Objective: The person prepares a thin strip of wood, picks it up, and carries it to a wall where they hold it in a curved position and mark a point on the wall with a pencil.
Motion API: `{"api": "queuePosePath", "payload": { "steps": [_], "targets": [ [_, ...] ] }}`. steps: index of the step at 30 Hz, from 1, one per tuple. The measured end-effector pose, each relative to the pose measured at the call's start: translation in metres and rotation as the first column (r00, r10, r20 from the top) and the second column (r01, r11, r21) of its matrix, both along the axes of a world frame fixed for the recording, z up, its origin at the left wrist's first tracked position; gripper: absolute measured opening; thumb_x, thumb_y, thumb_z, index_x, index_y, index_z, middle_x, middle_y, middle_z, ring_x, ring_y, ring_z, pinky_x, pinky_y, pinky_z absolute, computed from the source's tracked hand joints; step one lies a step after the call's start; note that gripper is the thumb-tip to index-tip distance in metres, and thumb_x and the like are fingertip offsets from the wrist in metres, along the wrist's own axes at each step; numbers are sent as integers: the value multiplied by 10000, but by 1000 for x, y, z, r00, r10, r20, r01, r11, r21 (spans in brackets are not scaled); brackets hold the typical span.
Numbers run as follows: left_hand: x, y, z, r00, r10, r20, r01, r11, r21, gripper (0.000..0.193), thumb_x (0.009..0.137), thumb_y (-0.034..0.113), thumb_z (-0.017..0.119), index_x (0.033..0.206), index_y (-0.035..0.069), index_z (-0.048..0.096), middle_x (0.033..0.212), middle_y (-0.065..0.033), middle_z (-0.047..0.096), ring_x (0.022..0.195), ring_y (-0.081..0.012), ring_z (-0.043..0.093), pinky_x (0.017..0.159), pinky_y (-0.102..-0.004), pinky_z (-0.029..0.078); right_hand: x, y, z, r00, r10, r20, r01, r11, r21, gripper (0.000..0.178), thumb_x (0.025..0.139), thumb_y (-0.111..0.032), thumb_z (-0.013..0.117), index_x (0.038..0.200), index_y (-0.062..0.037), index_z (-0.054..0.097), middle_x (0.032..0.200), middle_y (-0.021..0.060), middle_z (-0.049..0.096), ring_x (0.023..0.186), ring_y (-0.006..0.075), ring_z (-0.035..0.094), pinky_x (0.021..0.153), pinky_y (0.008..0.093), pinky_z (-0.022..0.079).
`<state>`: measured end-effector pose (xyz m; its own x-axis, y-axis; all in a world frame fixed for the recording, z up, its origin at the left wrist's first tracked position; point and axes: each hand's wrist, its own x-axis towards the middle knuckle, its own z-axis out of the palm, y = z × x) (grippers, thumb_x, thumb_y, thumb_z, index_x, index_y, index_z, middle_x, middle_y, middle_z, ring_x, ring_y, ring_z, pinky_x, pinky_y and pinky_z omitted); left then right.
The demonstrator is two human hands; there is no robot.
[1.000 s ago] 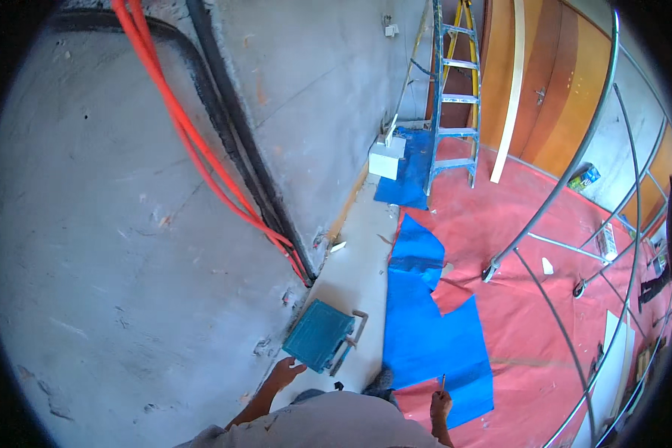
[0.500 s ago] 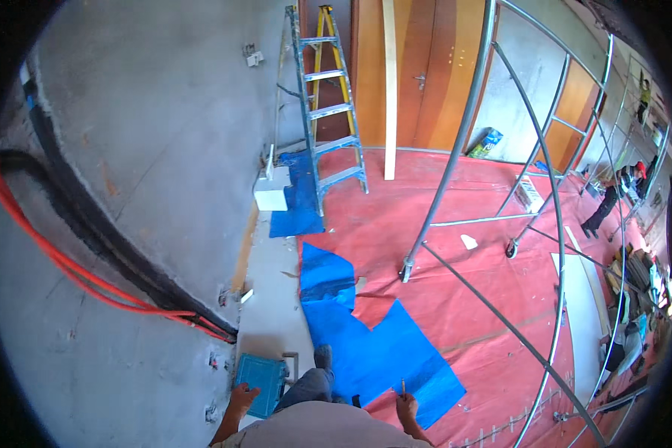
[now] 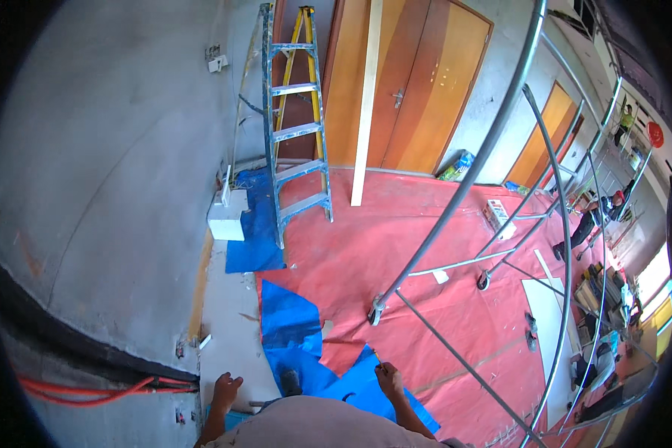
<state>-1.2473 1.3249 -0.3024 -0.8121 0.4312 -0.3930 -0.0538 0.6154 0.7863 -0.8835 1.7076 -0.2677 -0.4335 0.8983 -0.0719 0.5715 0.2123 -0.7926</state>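
Observation:
My left hand [image 3: 228,390] is low over the grey floor strip beside the wall, loosely curled with its fingers a little apart and nothing seen in it. Behind that forearm, a teal tool case [image 3: 237,420] shows only in part, the rest being covered by my arm and body. My right hand [image 3: 388,379] is closed around a thin, pencil-like stick [image 3: 377,358] whose yellowish end points up; its exact kind is too small to tell. Under this hand lies blue sheeting [image 3: 366,384] spread on the red floor covering [image 3: 313,246].
A stepladder [image 3: 300,134] and a white box [image 3: 228,216] stand by the left wall. Wheeled scaffolding [image 3: 463,198] rises at right. A pale board [image 3: 366,104] leans upright before wooden doors [image 3: 418,82]. Orange conduits [image 3: 89,399] protrude from the wall. Another person [image 3: 593,224] is far right.
My view has tilted up and turned right. Both hands are raised higher, the right one still with the thin stick. The teal case is now mostly out of sight.

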Motion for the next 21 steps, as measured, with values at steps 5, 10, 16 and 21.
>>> {"api": "queuePosePath", "payload": {
  "steps": [5, 10, 16, 21],
  "targets": [
    [-76, 119, 77, 992, -116, -41, 114, 993, -32, 753, 843, 347, 732, 1359, -129, 461, 1243, -288, 604, 1149, -354, 610, 958, -391, 486, -73, 64, 43, 999, 49, -17, -46, 991, 124, 206, 899, -213, 636, 900, -8, 649, 635, 146, 568, 557, 197, 551, 521, 386, 443],
    [-120, 209, 92, 986, 0, 165, -20, 993, 117, 754, 856, 298, 738, 1411, -97, 416, 1290, -244, 591, 1165, -298, 597, 938, -360, 497, -155, 134, 73, 994, 59, -96, -53, 996, 68, 205, 892, -210, 638, 877, -6, 645, 669, 169, 601, 595, 257, 601, 544, 400, 463],
    [-154, 351, 127, 974, -34, 225, -10, 982, 189, 709, 876, 215, 722, 1431, -85, 401, 1295, -212, 589, 1091, -245, 614, 896, -321, 499, -242, 278, 67, 992, 77, -99, -72, 996, 50, 242, 894, -231, 649, 847, 5, 618, 649, 139, 580, 588, 172, 555, 534, 372, 429],
    [-208, 462, 98, 981, 4, 194, -36, 986, 160, 708, 877, 190, 717, 1436, -91, 386, 1280, -197, 597, 1086, -228, 618, 890, -322, 505, -368, 459, 81, 968, 52, -245, -29, 995, 97, 245, 907, -202, 644, 803, 8, 571, 613, 69, 424, 594, 124, 428, 521, 348, 372]
  ]
}}
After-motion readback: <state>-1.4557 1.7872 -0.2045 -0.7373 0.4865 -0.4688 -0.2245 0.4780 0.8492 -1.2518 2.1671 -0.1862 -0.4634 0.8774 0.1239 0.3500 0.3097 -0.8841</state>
